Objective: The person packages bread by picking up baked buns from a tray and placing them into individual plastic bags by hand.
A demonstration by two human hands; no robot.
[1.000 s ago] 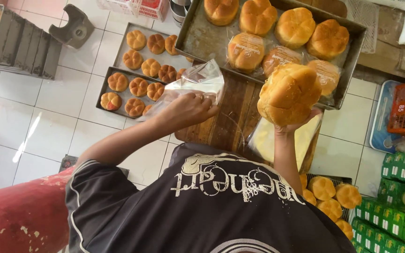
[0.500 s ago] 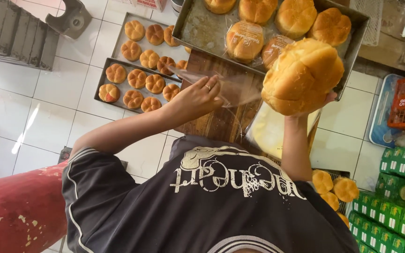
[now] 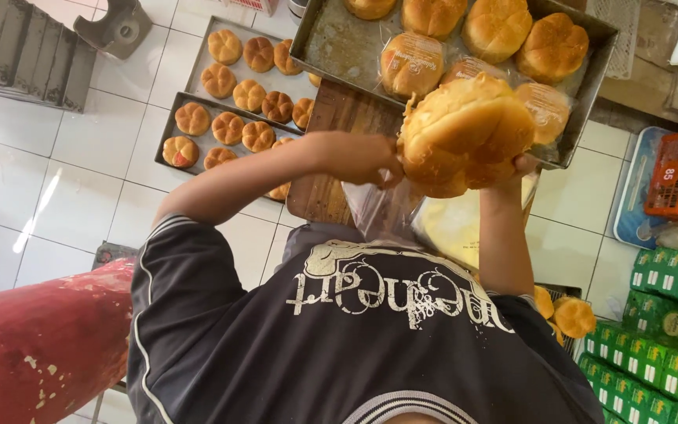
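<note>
While my right hand (image 3: 521,166) cups the big round bun (image 3: 464,133) from below at 1 o'clock | left hand (image 3: 359,157) pinches the clear plastic bag (image 3: 382,208) at 12 | keep its mouth wide, lower the bun gently.

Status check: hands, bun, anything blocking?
Right hand holds up large golden round bread bun. Left hand grips clear plastic bag, touching bun. Grey metal baking tray of buns sits beyond; nothing blocking.
</note>
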